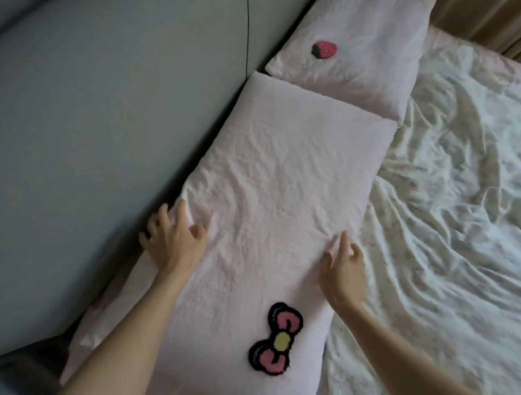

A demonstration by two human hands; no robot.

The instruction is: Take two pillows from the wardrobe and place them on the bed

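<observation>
A pale pink pillow with a pink bow patch (270,182) lies flat on the bed along the headboard. My left hand (173,240) rests on its left edge, fingers spread and pressing the fabric. My right hand (344,271) touches its right edge with the fingers apart, holding nothing. A second pale pink pillow with a strawberry patch (366,52) lies further up the bed, end to end with the first and touching it.
A grey padded headboard (101,129) runs along the left side of both pillows. A rumpled white sheet (447,204) covers the bed to the right. Beige curtains (483,5) hang at the top right.
</observation>
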